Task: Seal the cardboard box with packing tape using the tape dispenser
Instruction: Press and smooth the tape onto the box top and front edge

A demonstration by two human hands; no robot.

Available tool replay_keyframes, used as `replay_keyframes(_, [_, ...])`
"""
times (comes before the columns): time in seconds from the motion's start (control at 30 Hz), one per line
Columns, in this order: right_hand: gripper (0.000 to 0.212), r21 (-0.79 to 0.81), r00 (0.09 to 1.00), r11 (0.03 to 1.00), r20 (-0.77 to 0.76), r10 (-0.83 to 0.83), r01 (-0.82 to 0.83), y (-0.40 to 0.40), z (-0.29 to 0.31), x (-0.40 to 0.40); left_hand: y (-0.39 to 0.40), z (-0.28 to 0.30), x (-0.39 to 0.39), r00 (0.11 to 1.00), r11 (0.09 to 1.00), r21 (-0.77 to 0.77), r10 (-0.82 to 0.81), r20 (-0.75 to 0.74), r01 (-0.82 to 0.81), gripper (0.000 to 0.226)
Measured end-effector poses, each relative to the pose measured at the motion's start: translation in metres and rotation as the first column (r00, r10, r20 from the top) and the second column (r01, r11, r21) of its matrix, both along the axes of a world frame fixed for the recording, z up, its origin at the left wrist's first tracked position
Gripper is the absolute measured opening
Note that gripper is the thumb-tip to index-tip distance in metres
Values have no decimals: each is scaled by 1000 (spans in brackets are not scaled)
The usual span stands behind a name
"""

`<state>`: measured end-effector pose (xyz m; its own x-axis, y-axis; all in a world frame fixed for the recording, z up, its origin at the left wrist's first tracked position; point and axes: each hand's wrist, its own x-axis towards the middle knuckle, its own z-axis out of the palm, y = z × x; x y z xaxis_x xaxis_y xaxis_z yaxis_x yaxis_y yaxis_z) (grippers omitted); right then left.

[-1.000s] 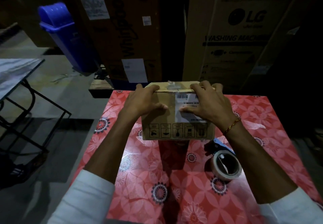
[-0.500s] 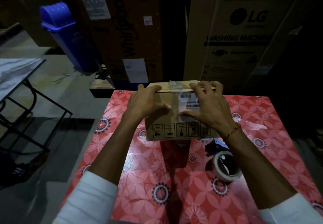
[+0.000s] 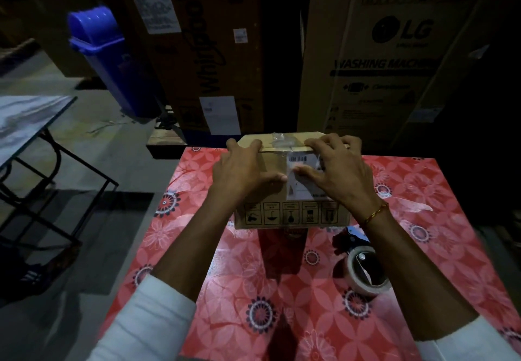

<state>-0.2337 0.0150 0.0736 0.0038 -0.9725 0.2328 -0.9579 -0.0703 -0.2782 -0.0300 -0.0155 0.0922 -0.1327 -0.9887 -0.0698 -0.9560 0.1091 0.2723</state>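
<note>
Cardboard box (image 3: 282,215): it is set in the middle of the frame, on the far part of the red flowered counter (image 3: 225,290). Crumpled clear tape is seen on its top.
Left hand (image 3: 239,171): the fingers (image 3: 255,145) are hooked over the top edge and the thumb is pressed on the near side, so the box is gripped.
Right hand (image 3: 338,174): the box is gripped the same way, over the white label.
Tape dispenser (image 3: 363,267): it is laid on the counter at the lower right, near the box.

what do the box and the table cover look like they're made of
The cardboard box: matte brown paperboard, with folded flap edges and printed handling symbols. The table cover: probably glossy plastic or oilcloth; its red floral print shows light reflections.
</note>
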Motion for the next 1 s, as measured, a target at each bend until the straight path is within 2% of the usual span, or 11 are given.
replay_keyframes(0.17, [67, 75, 998, 996, 60, 33, -38, 0, 9, -5, -5, 2, 2, 1000, 1000, 11, -17, -17, 18, 89])
replay_keyframes(0.3, [64, 15, 998, 999, 36, -42, 42, -1, 5, 5, -10, 5, 3, 1000, 998, 61, -17, -19, 18, 89])
replay_keyframes(0.37, [63, -16, 994, 996, 60, -90, 91, -2, 4, 12, -7, 4, 0, 1000, 1000, 14, 24, 15, -24, 91])
replay_keyframes(0.47, [57, -24, 988, 994, 111, -103, 107, -2, 5, 14, 0, 2, -3, 998, 997, -65, 38, 58, -34, 86])
replay_keyframes(0.67, [41, 7, 975, 998, 214, -55, 55, 2, 8, 9, -7, 0, 2, 1000, 1000, -2, 15, 3, -15, 73])
replay_keyframes(0.77, [44, -10, 979, 997, 193, -70, 73, 3, 5, 9, -4, 0, 3, 1000, 1000, 5, 12, -10, -12, 77])
replay_keyframes(0.87, [56, -42, 983, 994, 156, -93, 100, 6, 1, 13, 5, 0, 2, 1000, 999, -21, 27, 1, -27, 91])
replay_keyframes(0.93, [55, -34, 982, 994, 161, -98, 104, 7, 1, 14, 7, -2, 0, 999, 999, -29, 40, 2, -40, 95])
replay_keyframes(1.0, [51, -31, 983, 995, 160, -85, 91, 7, 3, 14, 7, -2, 0, 999, 999, -28, 38, 1, -38, 90])
